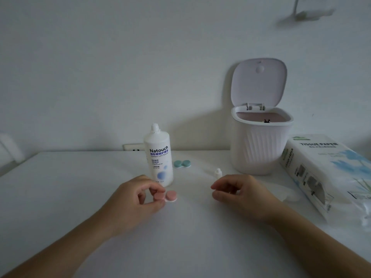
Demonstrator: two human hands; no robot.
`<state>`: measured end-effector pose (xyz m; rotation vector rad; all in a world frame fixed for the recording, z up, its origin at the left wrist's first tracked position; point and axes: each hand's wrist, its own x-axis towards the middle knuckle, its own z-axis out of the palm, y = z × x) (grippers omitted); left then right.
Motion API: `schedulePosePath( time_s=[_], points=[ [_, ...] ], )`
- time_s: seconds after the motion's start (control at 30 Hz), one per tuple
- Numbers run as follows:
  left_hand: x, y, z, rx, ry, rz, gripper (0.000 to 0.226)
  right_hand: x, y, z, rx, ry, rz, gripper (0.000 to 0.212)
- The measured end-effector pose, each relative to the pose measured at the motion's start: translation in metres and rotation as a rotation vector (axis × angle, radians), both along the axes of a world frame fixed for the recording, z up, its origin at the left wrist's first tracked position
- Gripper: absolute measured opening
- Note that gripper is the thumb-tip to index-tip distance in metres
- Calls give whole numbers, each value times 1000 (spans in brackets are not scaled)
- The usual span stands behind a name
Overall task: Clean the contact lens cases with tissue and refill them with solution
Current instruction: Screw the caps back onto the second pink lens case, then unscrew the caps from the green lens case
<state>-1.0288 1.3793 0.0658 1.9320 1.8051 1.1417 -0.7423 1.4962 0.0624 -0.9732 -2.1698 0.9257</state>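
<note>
My left hand [138, 194] pinches the left cap of the pink case [165, 196], which lies on the table [60, 187] just in front of the solution bottle [159, 155]; my right hand [239, 190] hovers nearby, fingers loosely curled, holding nothing; a small white cap [218, 173] stands just beyond it; the teal case [182, 163] sits behind the bottle; the bin [259, 145] stands open, the tissue pack [325, 173] to its right.

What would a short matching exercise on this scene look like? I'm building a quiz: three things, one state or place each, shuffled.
Things:
1. pink lens case
2. green lens case
3. bin

States or places:
A. lid raised
B. pinched by the left hand
C. lying behind the solution bottle, untouched

Pairs: 1-B, 2-C, 3-A
</note>
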Motion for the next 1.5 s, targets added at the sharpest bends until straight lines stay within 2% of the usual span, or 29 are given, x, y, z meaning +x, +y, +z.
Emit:
schedulePosePath(
  time_s=[0.07,0.2,0.3,0.43,0.53,0.67,0.8,1.03,1.23,1.37,1.5],
  points=[
    [-8,-10,-4,7,21,14,29,0,1,-3,11,-20,3,11],
    [-15,-25,-9,47,106,13,19,-1,2,-7,32,-27,-18,14],
    [-19,-27,-14,37,102,10,14,-1,0,-8,34,-40,-30,11],
    [-26,-26,-18,37,166,54,22,-1,-2,-8,45,-41,-43,10],
    [-31,-25,-19,49,199,100,9,-4,-3,-9,73,-67,-53,9],
    [-32,-22,-20,54,265,158,26,-13,-5,1,180,-162,-55,17],
    [-34,-19,-24,80,264,192,35,-33,5,26,333,-271,-33,10],
    [-32,-17,-24,89,284,172,34,-91,67,43,330,-488,-147,32],
    [-31,-18,-23,105,337,180,37,-123,97,26,189,-620,-119,54],
    [-30,-17,-24,131,332,210,38,-131,101,19,230,-660,-104,34],
    [-28,-17,-23,157,329,213,40,-126,100,19,238,-611,-118,23]
  ],
)
